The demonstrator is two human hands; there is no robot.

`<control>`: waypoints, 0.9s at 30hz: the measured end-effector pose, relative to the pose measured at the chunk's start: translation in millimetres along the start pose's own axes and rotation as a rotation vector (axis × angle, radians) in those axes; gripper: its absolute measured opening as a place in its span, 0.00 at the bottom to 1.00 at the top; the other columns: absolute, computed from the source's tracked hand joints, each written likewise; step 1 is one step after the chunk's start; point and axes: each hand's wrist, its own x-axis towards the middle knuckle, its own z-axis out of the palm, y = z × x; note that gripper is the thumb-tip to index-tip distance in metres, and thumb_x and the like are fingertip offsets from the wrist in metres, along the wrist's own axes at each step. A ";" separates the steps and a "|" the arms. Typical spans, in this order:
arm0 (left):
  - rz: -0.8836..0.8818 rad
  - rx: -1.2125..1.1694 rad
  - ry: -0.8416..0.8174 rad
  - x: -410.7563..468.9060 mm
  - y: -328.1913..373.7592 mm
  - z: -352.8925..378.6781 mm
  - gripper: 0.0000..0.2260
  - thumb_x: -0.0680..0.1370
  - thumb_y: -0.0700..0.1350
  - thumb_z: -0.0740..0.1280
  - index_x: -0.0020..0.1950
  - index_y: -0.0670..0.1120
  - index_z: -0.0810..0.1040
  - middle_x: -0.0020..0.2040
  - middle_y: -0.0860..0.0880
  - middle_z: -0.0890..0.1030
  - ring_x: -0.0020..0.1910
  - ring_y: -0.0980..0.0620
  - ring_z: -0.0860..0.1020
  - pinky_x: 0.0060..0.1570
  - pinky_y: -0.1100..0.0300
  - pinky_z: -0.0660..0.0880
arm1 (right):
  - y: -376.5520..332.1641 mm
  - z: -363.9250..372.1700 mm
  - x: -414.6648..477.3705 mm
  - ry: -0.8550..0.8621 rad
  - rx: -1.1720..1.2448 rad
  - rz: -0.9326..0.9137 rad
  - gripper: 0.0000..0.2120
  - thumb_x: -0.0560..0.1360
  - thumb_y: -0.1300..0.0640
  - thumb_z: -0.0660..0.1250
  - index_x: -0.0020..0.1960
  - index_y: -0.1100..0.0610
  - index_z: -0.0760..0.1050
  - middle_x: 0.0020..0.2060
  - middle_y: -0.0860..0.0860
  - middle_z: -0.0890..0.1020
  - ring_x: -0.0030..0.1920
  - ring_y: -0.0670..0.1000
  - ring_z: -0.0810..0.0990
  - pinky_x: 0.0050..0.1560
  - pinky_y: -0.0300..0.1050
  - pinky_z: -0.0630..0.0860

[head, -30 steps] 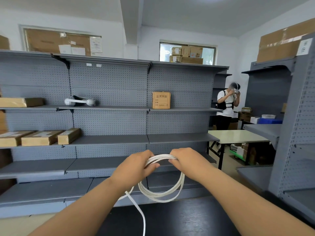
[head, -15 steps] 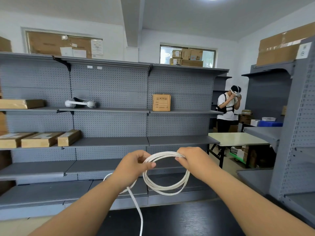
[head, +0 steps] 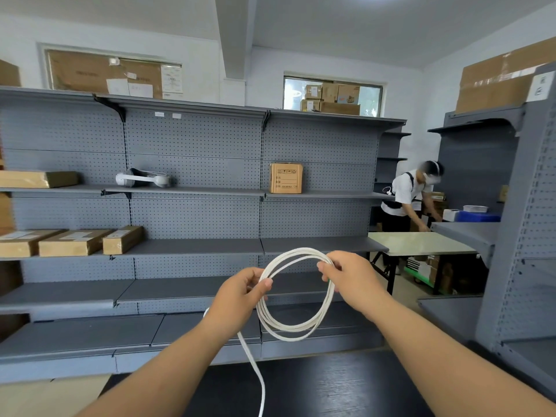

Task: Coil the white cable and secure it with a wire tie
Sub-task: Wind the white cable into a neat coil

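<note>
White cable (head: pixel 296 296) coiled in an upright loop facing the camera, held in the air above the dark table (head: pixel 316 386). Left hand (head: pixel 240 291) pinches its left side, right hand (head: pixel 350 276) grips top right. Loose tail hangs down from left hand.

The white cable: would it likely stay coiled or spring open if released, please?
Probably springy: the white cable stands in round, splayed loops between the left hand and right hand. Likely limp and light too: its free tail droops.

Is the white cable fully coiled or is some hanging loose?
Partly: the white cable loops between left hand and right hand; a tail hangs loose.
</note>
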 end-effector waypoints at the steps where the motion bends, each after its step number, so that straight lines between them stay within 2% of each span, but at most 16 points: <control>1: -0.003 0.024 -0.025 0.1 -0.3 0.6 0.06 0.79 0.45 0.63 0.44 0.55 0.74 0.40 0.53 0.79 0.36 0.64 0.76 0.35 0.78 0.68 | 1.0 1.6 0.1 0.010 0.039 0.022 0.10 0.79 0.54 0.60 0.40 0.53 0.75 0.37 0.49 0.81 0.32 0.46 0.73 0.36 0.40 0.68; 3: -0.016 0.036 -0.069 0.1 -1.3 1.1 0.05 0.80 0.45 0.61 0.45 0.53 0.73 0.40 0.55 0.78 0.33 0.68 0.77 0.36 0.77 0.70 | 2.7 4.7 0.2 0.041 0.138 0.069 0.10 0.78 0.55 0.61 0.41 0.55 0.76 0.36 0.50 0.81 0.32 0.47 0.73 0.39 0.43 0.70; 6: -0.017 0.036 -0.081 0.8 -4.0 0.7 0.05 0.80 0.45 0.60 0.46 0.53 0.72 0.42 0.53 0.81 0.34 0.66 0.78 0.42 0.65 0.74 | 3.0 7.7 -0.2 0.054 0.194 0.106 0.09 0.78 0.55 0.61 0.43 0.56 0.77 0.37 0.51 0.81 0.32 0.48 0.73 0.39 0.45 0.72; 7: -0.012 0.048 -0.074 1.4 -4.0 -0.2 0.06 0.80 0.45 0.60 0.45 0.53 0.72 0.41 0.53 0.82 0.33 0.65 0.78 0.41 0.65 0.74 | 3.5 8.6 -0.3 0.048 0.189 0.111 0.09 0.78 0.55 0.61 0.44 0.57 0.78 0.37 0.51 0.82 0.32 0.48 0.73 0.39 0.46 0.73; 9: 0.020 0.127 -0.049 4.4 -3.4 -3.6 0.07 0.80 0.44 0.60 0.44 0.54 0.71 0.39 0.53 0.81 0.32 0.65 0.77 0.36 0.71 0.71 | 4.7 9.0 -0.5 0.019 0.145 0.118 0.10 0.78 0.55 0.61 0.44 0.58 0.78 0.38 0.50 0.83 0.33 0.48 0.74 0.43 0.49 0.76; 12: 0.105 0.344 -0.016 8.9 0.5 -11.3 0.06 0.80 0.46 0.59 0.44 0.54 0.71 0.37 0.57 0.79 0.31 0.63 0.74 0.32 0.73 0.67 | 5.9 7.6 -1.3 -0.064 0.023 0.112 0.09 0.77 0.54 0.62 0.44 0.56 0.78 0.42 0.52 0.83 0.37 0.50 0.76 0.43 0.46 0.74; 14: 0.164 0.465 -0.022 10.3 6.1 -15.6 0.05 0.81 0.48 0.58 0.51 0.51 0.73 0.39 0.57 0.79 0.33 0.60 0.73 0.32 0.71 0.65 | 4.5 6.2 -1.5 -0.104 -0.079 0.088 0.06 0.76 0.54 0.63 0.45 0.55 0.78 0.44 0.51 0.82 0.43 0.51 0.78 0.45 0.44 0.72; 15: 0.195 0.531 -0.027 10.5 9.3 -16.7 0.07 0.81 0.48 0.57 0.53 0.50 0.73 0.41 0.54 0.79 0.36 0.57 0.73 0.33 0.67 0.65 | 2.9 5.8 -1.9 -0.119 -0.120 0.069 0.05 0.75 0.54 0.64 0.46 0.53 0.77 0.45 0.50 0.81 0.46 0.51 0.78 0.45 0.43 0.70; 18: 0.320 0.712 -0.046 13.0 16.5 -16.5 0.10 0.81 0.50 0.56 0.58 0.49 0.73 0.46 0.48 0.80 0.41 0.50 0.74 0.39 0.59 0.65 | -6.8 7.2 -3.2 -0.156 -0.200 -0.016 0.04 0.75 0.54 0.64 0.48 0.52 0.76 0.43 0.49 0.78 0.46 0.51 0.76 0.45 0.43 0.70; 21: 0.354 0.849 -0.125 14.7 20.2 -11.9 0.11 0.81 0.52 0.54 0.58 0.49 0.72 0.48 0.47 0.79 0.47 0.45 0.77 0.43 0.53 0.72 | -17.7 11.1 -5.2 -0.194 -0.237 -0.099 0.07 0.75 0.51 0.64 0.51 0.53 0.75 0.45 0.51 0.80 0.47 0.53 0.78 0.47 0.46 0.73; 27: 0.347 0.888 -0.130 12.2 19.5 -6.2 0.13 0.81 0.53 0.53 0.62 0.51 0.70 0.51 0.48 0.78 0.50 0.45 0.77 0.43 0.54 0.70 | -24.9 17.2 -5.1 -0.199 -0.430 -0.177 0.11 0.79 0.51 0.58 0.54 0.57 0.72 0.50 0.57 0.80 0.51 0.60 0.77 0.43 0.48 0.69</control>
